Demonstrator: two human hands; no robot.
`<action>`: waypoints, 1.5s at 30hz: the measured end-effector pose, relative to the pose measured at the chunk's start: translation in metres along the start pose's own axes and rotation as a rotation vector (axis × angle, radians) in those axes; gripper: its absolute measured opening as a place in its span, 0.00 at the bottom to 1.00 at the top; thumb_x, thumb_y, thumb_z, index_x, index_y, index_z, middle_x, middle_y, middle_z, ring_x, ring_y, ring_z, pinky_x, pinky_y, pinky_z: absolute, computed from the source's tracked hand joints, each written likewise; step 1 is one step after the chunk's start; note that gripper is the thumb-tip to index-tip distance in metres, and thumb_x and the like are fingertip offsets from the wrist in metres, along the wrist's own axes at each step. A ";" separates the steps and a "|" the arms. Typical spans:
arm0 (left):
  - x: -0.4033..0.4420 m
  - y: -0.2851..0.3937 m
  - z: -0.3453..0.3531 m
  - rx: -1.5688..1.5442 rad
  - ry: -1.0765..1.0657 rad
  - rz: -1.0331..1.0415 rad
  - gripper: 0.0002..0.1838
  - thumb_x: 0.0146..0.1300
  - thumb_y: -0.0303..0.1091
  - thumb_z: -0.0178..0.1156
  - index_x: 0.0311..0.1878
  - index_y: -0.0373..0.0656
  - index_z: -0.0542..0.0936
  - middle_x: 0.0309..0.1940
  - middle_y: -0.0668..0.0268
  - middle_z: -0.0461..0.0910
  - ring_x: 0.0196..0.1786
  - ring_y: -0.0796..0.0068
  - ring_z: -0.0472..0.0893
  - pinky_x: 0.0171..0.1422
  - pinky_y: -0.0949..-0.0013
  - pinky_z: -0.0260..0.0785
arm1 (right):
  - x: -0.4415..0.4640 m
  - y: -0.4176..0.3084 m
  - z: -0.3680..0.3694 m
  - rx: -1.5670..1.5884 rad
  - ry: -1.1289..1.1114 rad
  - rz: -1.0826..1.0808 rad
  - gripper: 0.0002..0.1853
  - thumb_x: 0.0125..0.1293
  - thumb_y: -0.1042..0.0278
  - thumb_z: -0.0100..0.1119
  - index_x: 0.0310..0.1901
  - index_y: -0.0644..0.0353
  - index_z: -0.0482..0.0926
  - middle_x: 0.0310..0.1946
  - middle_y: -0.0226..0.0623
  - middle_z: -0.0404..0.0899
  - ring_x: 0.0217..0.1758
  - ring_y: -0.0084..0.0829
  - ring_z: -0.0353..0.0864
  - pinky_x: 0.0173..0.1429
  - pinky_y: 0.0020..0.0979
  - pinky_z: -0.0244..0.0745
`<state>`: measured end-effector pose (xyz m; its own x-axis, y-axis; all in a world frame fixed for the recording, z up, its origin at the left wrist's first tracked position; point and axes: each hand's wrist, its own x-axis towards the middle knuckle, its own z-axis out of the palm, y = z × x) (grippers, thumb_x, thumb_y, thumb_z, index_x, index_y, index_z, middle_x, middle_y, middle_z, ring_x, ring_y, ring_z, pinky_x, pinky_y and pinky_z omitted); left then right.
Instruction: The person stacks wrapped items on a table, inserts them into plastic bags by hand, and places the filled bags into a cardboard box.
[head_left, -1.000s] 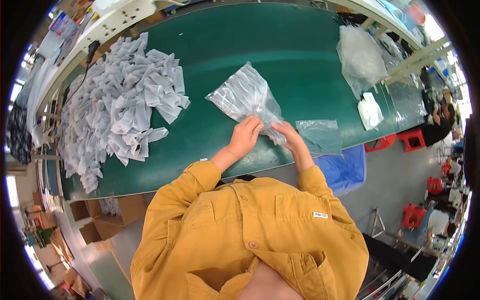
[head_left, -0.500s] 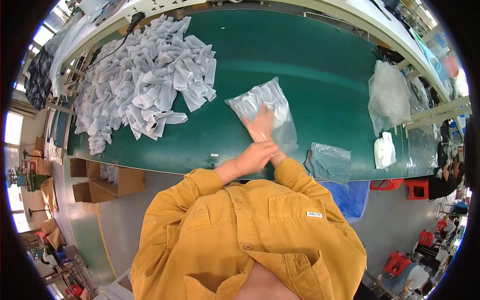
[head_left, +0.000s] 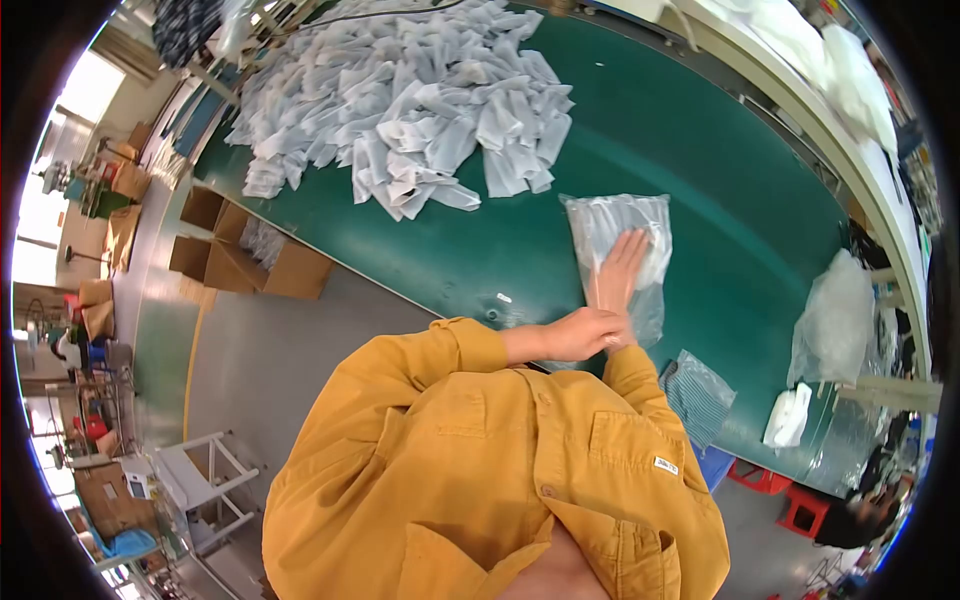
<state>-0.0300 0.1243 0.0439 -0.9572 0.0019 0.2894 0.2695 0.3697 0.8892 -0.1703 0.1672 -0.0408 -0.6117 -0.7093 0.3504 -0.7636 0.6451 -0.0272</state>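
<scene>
A clear plastic bag (head_left: pixel 655 312) lies on the green table with a white, folded stack (head_left: pixel 600 215) inside it. My right hand (head_left: pixel 618 272) reaches into the bag through its near end, fingers stretched out flat against the white contents. At the right wrist, my left hand (head_left: pixel 583 334) is closed, apparently gripping the bag's mouth there; its fingertips are partly hidden. Close by on the right, near the table edge, sits a small clear bag with grey-green striped fabric (head_left: pixel 698 395).
A large heap of whitish translucent packets (head_left: pixel 400 100) covers the far left of the table (head_left: pixel 700 130). On the right are a bundle of clear plastic (head_left: pixel 835 315) and a white folded item (head_left: pixel 788 415). An open cardboard box (head_left: pixel 250 255) stands on the floor at left.
My view has turned, shifting the table and heap in the picture. The bag now lies straighter, and my right hand's fingers are flatter and more extended inside it.
</scene>
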 end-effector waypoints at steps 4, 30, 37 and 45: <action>-0.015 -0.008 -0.035 -0.001 -0.025 -0.072 0.08 0.61 0.31 0.65 0.40 0.41 0.76 0.33 0.60 0.78 0.36 0.62 0.81 0.41 0.62 0.74 | 0.002 0.023 -0.018 0.510 -0.067 0.020 0.40 0.64 0.57 0.60 0.72 0.71 0.58 0.75 0.63 0.50 0.77 0.61 0.49 0.80 0.49 0.48; -0.168 -0.074 -0.244 0.518 0.412 0.051 0.13 0.51 0.18 0.56 0.40 0.40 0.80 0.34 0.58 0.72 0.36 0.54 0.78 0.40 0.59 0.74 | 0.167 -0.322 0.039 0.552 -0.281 -0.389 0.11 0.62 0.68 0.64 0.44 0.61 0.82 0.40 0.46 0.81 0.40 0.51 0.82 0.43 0.42 0.76; -0.158 -0.089 -0.157 0.197 0.053 -0.014 0.13 0.59 0.25 0.59 0.47 0.40 0.78 0.40 0.58 0.74 0.45 0.56 0.80 0.49 0.60 0.76 | 0.139 -0.261 -0.024 1.123 -0.549 0.074 0.08 0.67 0.72 0.57 0.42 0.65 0.81 0.28 0.38 0.81 0.28 0.28 0.81 0.35 0.32 0.76; -0.173 -0.099 -0.161 0.432 0.064 -0.046 0.23 0.55 0.26 0.62 0.57 0.44 0.78 0.56 0.57 0.73 0.60 0.52 0.72 0.63 0.54 0.68 | 0.019 -0.112 0.027 1.105 -0.590 0.502 0.10 0.67 0.70 0.59 0.47 0.64 0.81 0.31 0.35 0.80 0.25 0.27 0.77 0.34 0.30 0.76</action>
<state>0.1262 -0.0619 -0.0377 -0.9549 -0.0762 0.2869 0.1453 0.7228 0.6756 -0.1025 0.0738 -0.0559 -0.6555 -0.6618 -0.3637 -0.0280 0.5026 -0.8641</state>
